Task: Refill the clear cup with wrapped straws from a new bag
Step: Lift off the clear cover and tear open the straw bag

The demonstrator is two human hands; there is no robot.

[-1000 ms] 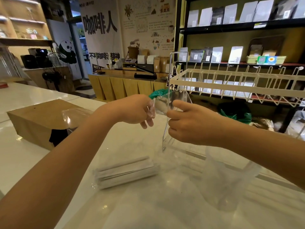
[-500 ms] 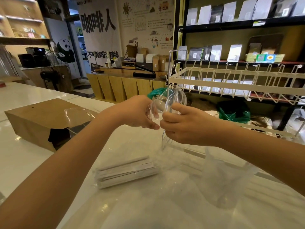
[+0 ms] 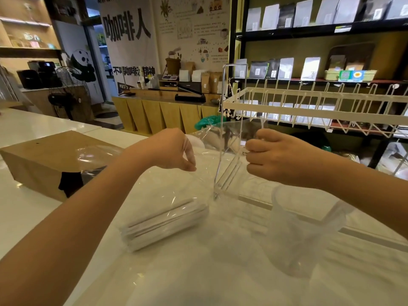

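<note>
Hands of one person reach forward over a white tabletop (image 3: 33,213), seen from a camera worn on the head. At the left edge of the frame a brown paper bag (image 3: 44,160) lies flat on the tabletop, with a sheet of clear film over its right end. Just right of it, at centre frame, the left hand (image 3: 170,151) has its fingers (image 3: 189,157) pinched together on one side of a clear plastic bag (image 3: 176,191). The bag's mouth is stretched between the two hands. Below the left hand, at lower centre, a bundle of white wrapped straws (image 3: 165,224) lies inside the bag, resting on the tabletop. Behind the bag's mouth stands a tall clear plastic stand (image 3: 229,151). Right of centre, the right hand (image 3: 278,157) has its fingers (image 3: 254,149) curled shut on the other side of the bag. Under the right forearm, at lower right, a clear cup (image 3: 302,230) stands upright on the tabletop, near the straws but apart from them. A white wire rack (image 3: 309,107) fills the upper right.
</note>
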